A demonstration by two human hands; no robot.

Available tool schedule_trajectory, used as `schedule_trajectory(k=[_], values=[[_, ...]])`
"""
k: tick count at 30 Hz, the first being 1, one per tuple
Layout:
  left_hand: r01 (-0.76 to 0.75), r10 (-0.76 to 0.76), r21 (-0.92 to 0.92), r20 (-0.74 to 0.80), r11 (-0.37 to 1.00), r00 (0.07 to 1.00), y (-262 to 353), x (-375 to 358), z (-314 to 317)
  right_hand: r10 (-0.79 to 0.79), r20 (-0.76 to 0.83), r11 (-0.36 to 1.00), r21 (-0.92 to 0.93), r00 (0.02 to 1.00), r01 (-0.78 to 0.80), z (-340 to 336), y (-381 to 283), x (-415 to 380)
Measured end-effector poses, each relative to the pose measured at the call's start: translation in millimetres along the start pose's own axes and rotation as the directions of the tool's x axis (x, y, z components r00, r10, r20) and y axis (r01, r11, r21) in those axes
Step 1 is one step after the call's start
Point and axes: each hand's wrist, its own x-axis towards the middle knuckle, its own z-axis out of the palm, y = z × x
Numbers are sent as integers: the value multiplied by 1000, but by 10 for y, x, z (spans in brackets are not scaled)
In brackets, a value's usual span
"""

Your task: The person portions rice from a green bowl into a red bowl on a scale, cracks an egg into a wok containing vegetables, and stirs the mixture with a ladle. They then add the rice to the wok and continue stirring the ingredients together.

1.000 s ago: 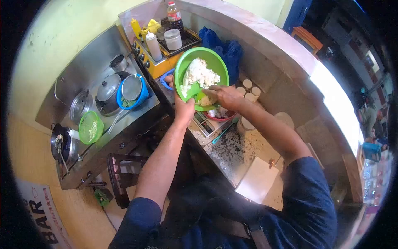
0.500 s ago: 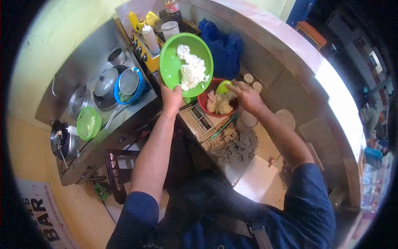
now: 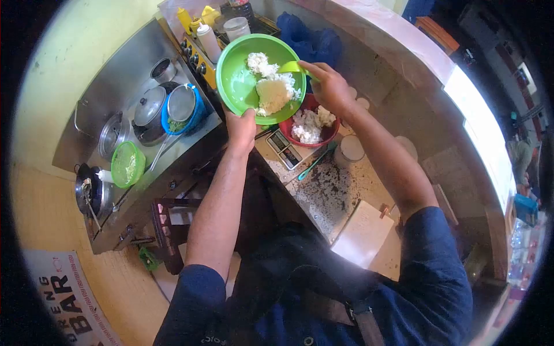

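My left hand (image 3: 242, 127) grips the lower rim of a large green bowl (image 3: 235, 86), tilted toward me above the counter. White rice (image 3: 273, 89) lies in the bowl's right half. My right hand (image 3: 329, 86) holds a light green scoop (image 3: 292, 67) with its blade inside the bowl, against the rice. Below the green bowl, a red bowl (image 3: 287, 126) with white rice in it sits on a small digital scale (image 3: 281, 150).
A steel stove (image 3: 138, 190) at left carries lidded pots, a blue strainer (image 3: 199, 113) and a green strainer (image 3: 127, 164). Sauce bottles (image 3: 209, 41) stand at the back. A teal utensil (image 3: 314, 165), a white cup (image 3: 348, 149) and a white board (image 3: 364, 233) lie on the counter.
My right hand lifted the scoop from the red bowl back up into the green bowl. The red bowl holds more rice than a second ago.
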Motion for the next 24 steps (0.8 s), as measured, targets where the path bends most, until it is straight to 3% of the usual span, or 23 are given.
schedule_trajectory(k=[2, 5, 6, 7, 11, 13, 14, 15, 16, 18, 21, 24], values=[[191, -187, -115, 44, 975, 981, 178, -107, -24, 85, -6, 994, 76, 996, -84, -29, 23, -18], [282, -269, -214, 90, 935, 959, 210, -245, -124, 93, 35, 973, 209, 995, -99, -19, -223, -36], [317, -293, -216, 134, 924, 947, 62, -259, -248, 156, 208, 933, 290, 966, -213, 135, -184, -24], [351, -324, -258, 142, 900, 935, 72, -342, -306, 133, 298, 981, 97, 945, -169, 104, -416, -24], [494, -469, -367, 161, 788, 868, 56, -737, -645, -113, 495, 993, 75, 861, 87, 188, -738, -62], [546, -538, -404, 145, 734, 830, 25, -969, -892, 75, 324, 971, 192, 943, -143, 108, -422, 24], [557, -561, -431, 131, 710, 817, 19, -1097, -1008, 169, 249, 973, 111, 954, -201, 69, -204, 19], [561, -579, -462, 118, 687, 807, 12, -1223, -1120, 168, 292, 983, -127, 942, -135, 97, 143, 23], [561, -588, -462, 100, 687, 802, -8, -1362, -1239, 251, 363, 959, -218, 897, -180, -35, 139, -53], [558, -600, -460, 65, 691, 797, -85, -1614, -1471, 520, 480, 830, -480, 706, -285, -116, 19, -109], [580, -634, -468, 51, 667, 771, -193, -1953, -1755, 344, 578, 915, -382, 739, -128, 413, 596, -341], [582, -629, -474, 73, 661, 774, -276, -2211, -1954, 338, 696, 890, -455, 634, 25, 748, 578, -354]])
